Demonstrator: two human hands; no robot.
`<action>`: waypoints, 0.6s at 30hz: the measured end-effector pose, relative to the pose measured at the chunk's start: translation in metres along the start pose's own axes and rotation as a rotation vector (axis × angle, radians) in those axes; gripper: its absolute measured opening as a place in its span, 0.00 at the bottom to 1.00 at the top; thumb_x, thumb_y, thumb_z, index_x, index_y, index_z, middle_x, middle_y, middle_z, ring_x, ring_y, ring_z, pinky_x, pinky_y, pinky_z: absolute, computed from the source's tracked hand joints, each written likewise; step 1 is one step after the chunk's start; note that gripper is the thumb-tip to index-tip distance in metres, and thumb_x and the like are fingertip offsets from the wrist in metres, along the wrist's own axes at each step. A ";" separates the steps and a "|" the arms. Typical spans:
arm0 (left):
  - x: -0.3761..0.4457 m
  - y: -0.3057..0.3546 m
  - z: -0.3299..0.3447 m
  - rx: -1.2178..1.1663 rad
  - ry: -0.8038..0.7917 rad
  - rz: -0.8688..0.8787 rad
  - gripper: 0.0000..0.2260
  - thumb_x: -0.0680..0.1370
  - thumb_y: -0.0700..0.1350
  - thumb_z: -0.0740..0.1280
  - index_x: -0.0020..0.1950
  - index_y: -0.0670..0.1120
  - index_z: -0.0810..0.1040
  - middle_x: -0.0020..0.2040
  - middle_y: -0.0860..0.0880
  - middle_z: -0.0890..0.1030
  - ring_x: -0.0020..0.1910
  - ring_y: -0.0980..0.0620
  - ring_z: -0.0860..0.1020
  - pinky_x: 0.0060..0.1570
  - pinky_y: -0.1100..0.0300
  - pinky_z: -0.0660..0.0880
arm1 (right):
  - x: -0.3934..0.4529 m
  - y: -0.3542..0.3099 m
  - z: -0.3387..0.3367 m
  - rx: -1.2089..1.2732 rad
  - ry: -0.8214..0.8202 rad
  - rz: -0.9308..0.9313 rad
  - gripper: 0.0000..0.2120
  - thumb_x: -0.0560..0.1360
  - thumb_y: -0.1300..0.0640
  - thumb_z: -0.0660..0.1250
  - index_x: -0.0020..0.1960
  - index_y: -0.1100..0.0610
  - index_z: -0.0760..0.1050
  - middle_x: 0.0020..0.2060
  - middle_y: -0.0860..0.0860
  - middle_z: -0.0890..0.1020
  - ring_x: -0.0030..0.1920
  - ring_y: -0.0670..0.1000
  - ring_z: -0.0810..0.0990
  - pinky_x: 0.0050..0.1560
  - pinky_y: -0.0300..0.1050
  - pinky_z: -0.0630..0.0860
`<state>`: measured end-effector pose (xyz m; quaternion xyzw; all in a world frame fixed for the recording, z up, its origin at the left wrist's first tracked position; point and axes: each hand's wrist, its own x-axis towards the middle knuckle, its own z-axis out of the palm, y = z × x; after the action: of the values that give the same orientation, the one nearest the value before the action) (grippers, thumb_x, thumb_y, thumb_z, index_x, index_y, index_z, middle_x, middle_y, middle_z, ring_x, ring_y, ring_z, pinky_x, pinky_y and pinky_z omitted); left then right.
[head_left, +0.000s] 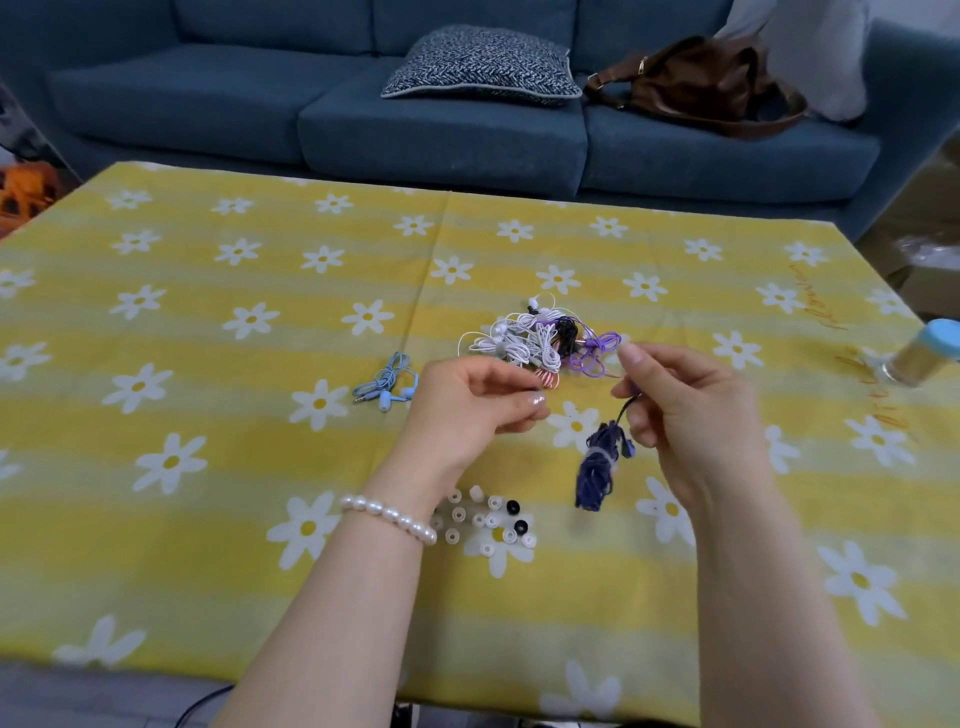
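The right hand (691, 405) was raised just in front of the earphone pile (535, 343), which lay tangled on the worktop (208, 519) in white, black, purple and pink cords. Its fingers (623, 387) were curled in and pinched the thin cord of a dark blue earphone bundle (597, 467). The bundle hung below the hand on the near side of the pile, apart from it, tied round its middle with a pale band. Whether its lower end touched the cloth could not be told.

The left hand (467, 400) was held just in front of the pile and left of the hanging bundle. Its fingers (519, 415) were curled with the thumb close against them. Whether they had hold of anything could not be told. A pearl bracelet (387, 514) sat on that wrist.

A light blue pair of earphones (387, 387) lay coiled to the left of the pile, clear of it. A scatter of white and black ear tips (488, 519) lay well nearer than the pile, beside the left wrist. A jar with a blue lid (924, 358) was far to the right of the pile, at the picture's edge and blurred.

Beyond the pile, past the far edge of the cloth, was a blue sofa (441, 135) with a patterned cushion (483, 65) and a brown bag (696, 83) on its seat.
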<state>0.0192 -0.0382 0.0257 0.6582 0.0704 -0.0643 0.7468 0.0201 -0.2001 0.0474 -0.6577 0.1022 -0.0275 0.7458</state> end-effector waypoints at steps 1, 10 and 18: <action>-0.004 0.005 0.001 -0.106 -0.021 0.009 0.08 0.69 0.27 0.68 0.39 0.40 0.80 0.31 0.47 0.82 0.32 0.53 0.82 0.36 0.64 0.79 | -0.001 0.000 0.002 0.038 -0.030 0.043 0.02 0.68 0.58 0.70 0.40 0.57 0.80 0.25 0.52 0.76 0.20 0.46 0.68 0.20 0.35 0.63; -0.020 0.022 0.007 -0.483 -0.160 -0.043 0.09 0.63 0.30 0.66 0.39 0.39 0.82 0.33 0.44 0.83 0.34 0.52 0.83 0.34 0.65 0.79 | -0.004 -0.005 -0.001 0.371 -0.232 0.122 0.10 0.75 0.64 0.59 0.51 0.62 0.78 0.31 0.55 0.81 0.28 0.49 0.79 0.31 0.36 0.76; -0.020 0.020 0.018 -0.603 -0.178 -0.113 0.08 0.67 0.36 0.65 0.41 0.42 0.83 0.34 0.46 0.82 0.31 0.55 0.80 0.33 0.64 0.78 | -0.007 -0.007 0.002 0.246 -0.224 0.038 0.15 0.55 0.55 0.73 0.42 0.55 0.83 0.30 0.54 0.80 0.22 0.48 0.74 0.22 0.36 0.69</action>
<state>0.0035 -0.0533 0.0513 0.3939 0.0571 -0.1394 0.9067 0.0141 -0.1976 0.0554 -0.5584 0.0265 0.0479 0.8278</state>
